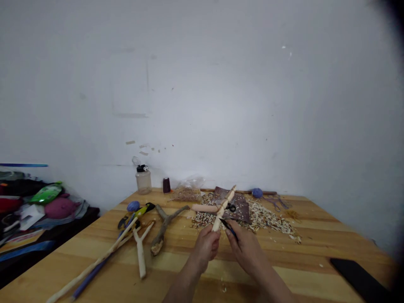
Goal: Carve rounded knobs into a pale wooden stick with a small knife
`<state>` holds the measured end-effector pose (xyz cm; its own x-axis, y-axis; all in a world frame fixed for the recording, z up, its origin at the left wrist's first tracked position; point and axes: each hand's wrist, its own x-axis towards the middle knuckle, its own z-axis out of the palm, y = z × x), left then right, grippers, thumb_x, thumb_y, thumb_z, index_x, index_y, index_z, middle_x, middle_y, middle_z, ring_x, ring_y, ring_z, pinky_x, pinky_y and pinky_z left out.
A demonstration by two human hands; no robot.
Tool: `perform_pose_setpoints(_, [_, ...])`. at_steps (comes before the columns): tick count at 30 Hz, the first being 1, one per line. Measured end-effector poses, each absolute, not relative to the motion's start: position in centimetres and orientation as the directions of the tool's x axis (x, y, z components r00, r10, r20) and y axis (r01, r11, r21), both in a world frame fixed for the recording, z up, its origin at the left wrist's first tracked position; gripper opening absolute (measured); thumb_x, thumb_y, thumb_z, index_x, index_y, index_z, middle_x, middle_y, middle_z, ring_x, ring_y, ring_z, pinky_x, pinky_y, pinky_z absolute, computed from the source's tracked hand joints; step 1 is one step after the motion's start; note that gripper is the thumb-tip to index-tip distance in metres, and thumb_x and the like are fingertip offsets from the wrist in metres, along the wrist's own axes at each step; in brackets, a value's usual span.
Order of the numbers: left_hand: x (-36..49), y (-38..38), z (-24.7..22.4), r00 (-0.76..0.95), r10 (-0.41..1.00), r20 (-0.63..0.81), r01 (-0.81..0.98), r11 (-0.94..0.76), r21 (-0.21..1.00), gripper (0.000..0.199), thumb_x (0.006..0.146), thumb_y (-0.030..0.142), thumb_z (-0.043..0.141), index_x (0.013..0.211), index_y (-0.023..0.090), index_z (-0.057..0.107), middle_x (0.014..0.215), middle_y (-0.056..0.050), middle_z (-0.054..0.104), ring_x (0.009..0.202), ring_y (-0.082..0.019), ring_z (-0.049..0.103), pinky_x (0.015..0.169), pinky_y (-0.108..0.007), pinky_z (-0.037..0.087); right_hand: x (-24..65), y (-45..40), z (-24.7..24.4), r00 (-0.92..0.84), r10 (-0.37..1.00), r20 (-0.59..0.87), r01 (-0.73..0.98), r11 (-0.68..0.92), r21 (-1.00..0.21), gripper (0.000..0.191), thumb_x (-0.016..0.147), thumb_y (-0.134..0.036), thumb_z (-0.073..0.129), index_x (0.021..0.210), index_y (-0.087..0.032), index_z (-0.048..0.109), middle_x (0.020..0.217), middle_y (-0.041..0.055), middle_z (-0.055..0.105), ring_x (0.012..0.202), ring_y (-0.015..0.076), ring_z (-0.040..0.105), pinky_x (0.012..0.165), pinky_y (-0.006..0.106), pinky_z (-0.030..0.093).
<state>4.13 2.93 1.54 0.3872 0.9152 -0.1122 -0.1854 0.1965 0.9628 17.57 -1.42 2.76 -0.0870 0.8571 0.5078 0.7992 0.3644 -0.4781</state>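
Note:
My left hand point(206, 243) is closed around the lower end of a pale peeled wooden stick point(224, 206), which slants up and away over the table. Notches or ridges show along its length. In my right hand point(242, 244) is a knife point(227, 226) with a dark blade, its tip touching or very near the stick just above my left hand. Behind the stick lie a pale wooden piece point(205, 208), a brown sheet point(241, 208) and a black ring-shaped handle point(232, 208), partly hidden. Wood shavings point(268, 219) are spread around them.
Left on the wooden table point(176, 269) are a peeled forked stick point(140, 252), a forked branch with bark point(166, 223) and long sticks point(91, 269). A bottle point(144, 181), thread spool point(166, 185) and plastic bag point(187, 191) stand near the wall. A black flat object point(358, 277) lies right.

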Motion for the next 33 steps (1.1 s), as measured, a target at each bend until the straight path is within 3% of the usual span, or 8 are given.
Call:
perform_pose_setpoints(3, [3.8, 2.7, 1.9, 0.383, 0.919, -0.097, -0.234, 0.197, 0.952, 0.025, 0.060, 0.033, 0.056, 0.064, 0.021, 0.035, 0.044, 0.012, 0.028, 0.034, -0.002, 0.017, 0.039, -0.018, 0.007, 17.6, -1.5, 2.7, -0.064, 0.852, 0.520, 0.841, 0.327, -0.432, 0.031, 0.089, -0.029, 0.036, 0.114, -0.021, 0.051, 0.094, 0.0051, 0.067, 0.081, 0.0172, 0.062, 0.068, 0.025, 0.040])
perform_pose_setpoints(9, [3.8, 2.7, 2.0, 0.391, 0.918, -0.066, -0.228, 0.166, 0.959, 0.018, 0.061, 0.029, 0.052, 0.065, 0.021, 0.036, 0.042, 0.012, 0.027, 0.034, -0.003, 0.018, 0.037, -0.018, 0.007, 17.5, -1.7, 2.7, -0.140, 0.820, 0.555, 0.950, 0.269, -0.158, 0.025, 0.086, -0.025, 0.042, 0.106, -0.028, 0.058, 0.083, 0.0020, 0.063, 0.075, 0.0151, 0.058, 0.064, 0.023, 0.034])
perform_pose_setpoints(13, [3.9, 2.9, 1.6, 0.406, 0.912, -0.067, -0.223, 0.170, 0.960, 0.017, 0.061, 0.028, 0.052, 0.068, 0.021, 0.039, 0.043, 0.012, 0.027, 0.033, -0.003, 0.017, 0.036, -0.018, 0.007, 17.7, -1.7, 2.7, -0.154, 0.799, 0.581, 0.974, 0.223, -0.048, 0.027, 0.085, -0.023, 0.045, 0.109, -0.030, 0.056, 0.081, 0.0019, 0.060, 0.074, 0.0156, 0.055, 0.062, 0.024, 0.032])
perform_pose_setpoints(26, [3.5, 3.3, 1.4, 0.414, 0.910, -0.032, -0.166, 0.110, 0.980, 0.018, 0.067, 0.032, 0.055, 0.067, 0.020, 0.040, 0.044, 0.012, 0.027, 0.034, -0.003, 0.019, 0.036, -0.018, 0.008, 17.2, -1.8, 3.0, -0.136, 0.844, 0.519, 0.991, 0.112, 0.078, 0.030, 0.081, -0.013, 0.049, 0.106, -0.030, 0.054, 0.081, 0.0020, 0.059, 0.074, 0.0169, 0.056, 0.061, 0.026, 0.029])
perform_pose_setpoints(33, [3.3, 2.8, 1.8, 0.401, 0.916, 0.019, -0.111, 0.028, 0.993, 0.017, 0.070, 0.032, 0.054, 0.067, 0.020, 0.042, 0.046, 0.010, 0.030, 0.039, -0.006, 0.024, 0.040, -0.019, 0.015, 16.7, -1.5, 2.5, -0.100, 0.862, 0.496, 0.994, 0.069, 0.080, 0.032, 0.079, -0.008, 0.047, 0.102, -0.029, 0.053, 0.081, 0.0029, 0.059, 0.069, 0.0171, 0.056, 0.057, 0.026, 0.029])
